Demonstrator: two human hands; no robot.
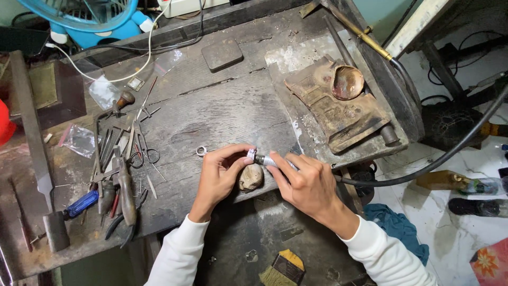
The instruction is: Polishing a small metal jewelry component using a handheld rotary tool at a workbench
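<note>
At the front edge of the scarred wooden desk (222,114), the left hand (219,177) pinches a small silver ring (251,154) over a rounded peg (251,177). The right hand (307,182) grips a metal rotary handpiece (271,161), its tip touching the ring.

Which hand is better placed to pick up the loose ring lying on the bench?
Probably the left hand: the loose ring lies just beside its fingers. The right hand is farther away and grips the rotary tool.
</note>
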